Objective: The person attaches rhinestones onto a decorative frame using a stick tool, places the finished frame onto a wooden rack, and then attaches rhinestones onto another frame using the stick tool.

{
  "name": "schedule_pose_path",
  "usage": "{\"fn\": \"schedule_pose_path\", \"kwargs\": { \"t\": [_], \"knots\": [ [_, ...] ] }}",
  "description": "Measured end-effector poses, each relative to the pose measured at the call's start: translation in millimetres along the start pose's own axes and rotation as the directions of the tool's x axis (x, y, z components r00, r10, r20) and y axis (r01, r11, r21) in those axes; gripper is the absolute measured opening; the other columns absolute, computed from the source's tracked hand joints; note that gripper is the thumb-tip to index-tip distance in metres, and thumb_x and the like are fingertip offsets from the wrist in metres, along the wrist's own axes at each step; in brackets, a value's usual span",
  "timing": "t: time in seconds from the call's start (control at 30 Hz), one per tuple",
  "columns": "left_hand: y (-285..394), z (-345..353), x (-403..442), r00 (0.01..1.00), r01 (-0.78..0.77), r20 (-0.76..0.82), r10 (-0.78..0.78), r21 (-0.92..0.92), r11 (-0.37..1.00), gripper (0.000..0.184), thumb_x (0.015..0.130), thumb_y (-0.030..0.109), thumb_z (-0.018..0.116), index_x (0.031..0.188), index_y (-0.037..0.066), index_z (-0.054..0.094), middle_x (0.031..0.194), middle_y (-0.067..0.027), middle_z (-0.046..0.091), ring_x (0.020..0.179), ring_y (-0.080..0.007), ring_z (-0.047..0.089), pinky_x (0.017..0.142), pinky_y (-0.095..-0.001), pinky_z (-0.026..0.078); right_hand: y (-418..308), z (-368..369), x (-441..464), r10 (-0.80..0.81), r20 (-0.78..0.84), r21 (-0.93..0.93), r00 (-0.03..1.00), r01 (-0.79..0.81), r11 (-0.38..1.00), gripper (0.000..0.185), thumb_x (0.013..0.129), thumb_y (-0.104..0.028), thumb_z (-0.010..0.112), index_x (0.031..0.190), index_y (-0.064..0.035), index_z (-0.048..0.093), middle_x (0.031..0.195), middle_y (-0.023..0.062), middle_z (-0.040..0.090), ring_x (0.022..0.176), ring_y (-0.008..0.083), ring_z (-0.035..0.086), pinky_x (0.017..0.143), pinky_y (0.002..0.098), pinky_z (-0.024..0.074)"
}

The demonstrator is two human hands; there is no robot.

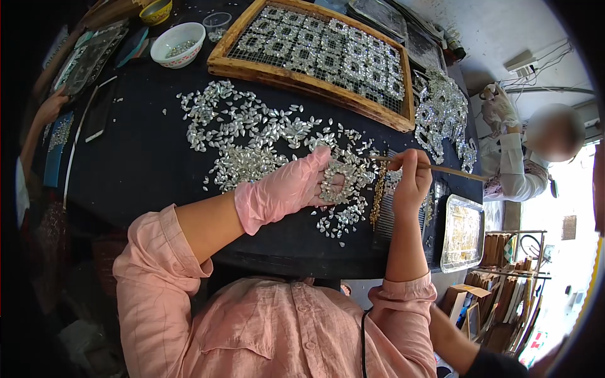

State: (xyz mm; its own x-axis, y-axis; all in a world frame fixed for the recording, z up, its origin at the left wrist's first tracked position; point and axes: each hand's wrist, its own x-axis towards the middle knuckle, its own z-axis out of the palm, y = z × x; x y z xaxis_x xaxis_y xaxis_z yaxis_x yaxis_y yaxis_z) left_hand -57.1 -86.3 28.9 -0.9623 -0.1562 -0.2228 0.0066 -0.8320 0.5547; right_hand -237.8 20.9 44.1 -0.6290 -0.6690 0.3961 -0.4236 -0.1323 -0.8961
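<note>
The thumb and fingertips of the bare right hand [413, 176] pinched a thin stick [455, 172], its tip near the ornament [327, 188] resting on the left hand [287, 184]. That hand wore a pink glove, thumb raised; whether its partly covered fingers were spread or together, I couldn't tell. Outward from the ornament, loose stones [242, 123] lay at ten o'clock, a wooden frame [315, 88] at twelve, a white bowl [179, 61] past ten, and a metal tray [446, 238] near four.
</note>
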Motion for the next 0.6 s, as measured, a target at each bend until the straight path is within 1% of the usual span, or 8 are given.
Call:
{"fn": "schedule_pose_path", "kwargs": {
  "t": [0.07, 0.1, 0.2, 0.23, 0.33, 0.43, 0.53, 0.6],
  "knots": [
    [-0.9, 0.0, 0.3, 0.999, -0.007, -0.045, 0.007, -0.004, 1.000, 0.060, 0.086, 0.053, 0.042, 0.119, 0.003, 0.039, 0.112, -0.0100, 0.048, 0.103, -0.0192, 0.049, 0.091, -0.0366, 0.041, 3.3, -2.7, 3.0, 0.014, -0.004, -0.217, 1.000, -0.015, 0.976, 0.026, 0.092, -0.022, 0.046, 0.076, -0.0030, 0.052, 0.061, 0.0024, 0.053, 0.056, 0.0079, 0.049, 0.054, 0.0217, 0.0393],
    [-2.9, -4.8, 2.8, 0.999, -0.010, -0.052, 0.009, -0.013, 1.000, 0.060, 0.086, 0.053, 0.042, 0.120, 0.003, 0.039, 0.113, -0.0106, 0.047, 0.104, -0.0199, 0.048, 0.091, -0.0370, 0.041, 6.3, -1.3, 2.5, 0.023, -0.005, -0.228, 1.000, -0.023, 0.973, 0.026, 0.091, -0.023, 0.048, 0.074, -0.0033, 0.053, 0.059, 0.0013, 0.053, 0.055, 0.0069, 0.049, 0.051, 0.0205, 0.0378],
    [-4.2, -5.9, 4.1, 0.997, -0.030, -0.072, 0.028, -0.028, 0.999, 0.059, 0.086, 0.052, 0.043, 0.120, 0.004, 0.039, 0.113, -0.0107, 0.047, 0.103, -0.0208, 0.049, 0.090, -0.0383, 0.042, 13.0, -0.9, 1.2, 0.064, 0.053, -0.263, 0.997, -0.047, 0.964, 0.026, 0.091, -0.023, 0.048, 0.074, -0.0033, 0.053, 0.059, 0.0013, 0.052, 0.055, 0.0068, 0.048, 0.051, 0.0205, 0.0375],
    [-4.4, -7.0, 4.2, 0.997, -0.028, -0.076, 0.026, -0.029, 0.999, 0.059, 0.086, 0.052, 0.043, 0.120, 0.004, 0.039, 0.113, -0.0106, 0.047, 0.103, -0.0208, 0.049, 0.090, -0.0384, 0.042, 15.5, -1.9, 1.9, 0.039, 0.080, -0.324, 0.996, -0.011, 0.946, 0.026, 0.091, -0.023, 0.048, 0.074, -0.0032, 0.052, 0.059, 0.0012, 0.052, 0.055, 0.0066, 0.048, 0.051, 0.0204, 0.0372],
    [-4.2, -7.8, 4.1, 0.997, -0.018, -0.074, 0.015, -0.036, 0.999, 0.059, 0.086, 0.052, 0.044, 0.120, 0.004, 0.039, 0.112, -0.0104, 0.048, 0.101, -0.0207, 0.050, 0.090, -0.0384, 0.042, 13.0, 3.6, 1.6, -0.012, -0.004, -0.263, 1.000, 0.011, 0.965, 0.026, 0.091, -0.023, 0.048, 0.074, -0.0030, 0.052, 0.059, 0.0012, 0.052, 0.055, 0.0066, 0.048, 0.052, 0.0203, 0.0375],
    [-4.0, -7.2, 4.2, 0.997, -0.020, -0.076, 0.017, -0.044, 0.999, 0.059, 0.086, 0.051, 0.044, 0.120, 0.003, 0.039, 0.111, -0.0103, 0.048, 0.101, -0.0207, 0.050, 0.090, -0.0384, 0.042, 19.9, 2.5, 3.2, 0.000, 0.017, -0.321, 1.000, 0.006, 0.947, 0.028, 0.090, -0.024, 0.049, 0.073, -0.0027, 0.053, 0.057, 0.0013, 0.053, 0.054, 0.0084, 0.048, 0.051, 0.0232, 0.0366],
    [-4.5, -4.4, 3.1, 0.995, -0.021, -0.100, 0.017, -0.041, 0.999, 0.059, 0.086, 0.052, 0.043, 0.120, 0.003, 0.040, 0.112, -0.0102, 0.048, 0.102, -0.0206, 0.049, 0.091, -0.0383, 0.042, 15.1, 2.3, 2.8, 0.032, 0.032, -0.327, 0.999, -0.020, 0.945, 0.025, 0.091, -0.023, 0.048, 0.076, -0.0028, 0.052, 0.062, 0.0018, 0.053, 0.057, 0.0074, 0.050, 0.055, 0.0207, 0.0399],
    [-3.3, -3.1, 3.7, 0.995, -0.027, -0.092, 0.024, -0.030, 0.999, 0.060, 0.086, 0.053, 0.041, 0.120, 0.003, 0.040, 0.113, -0.0102, 0.048, 0.102, -0.0205, 0.049, 0.091, -0.0382, 0.041, 12.5, 0.5, 1.4, 0.007, 0.018, -0.211, 1.000, -0.003, 0.977, 0.024, 0.091, -0.022, 0.047, 0.076, -0.0029, 0.052, 0.065, 0.0027, 0.055, 0.057, 0.0083, 0.051, 0.055, 0.0213, 0.0411]
  ]
}}
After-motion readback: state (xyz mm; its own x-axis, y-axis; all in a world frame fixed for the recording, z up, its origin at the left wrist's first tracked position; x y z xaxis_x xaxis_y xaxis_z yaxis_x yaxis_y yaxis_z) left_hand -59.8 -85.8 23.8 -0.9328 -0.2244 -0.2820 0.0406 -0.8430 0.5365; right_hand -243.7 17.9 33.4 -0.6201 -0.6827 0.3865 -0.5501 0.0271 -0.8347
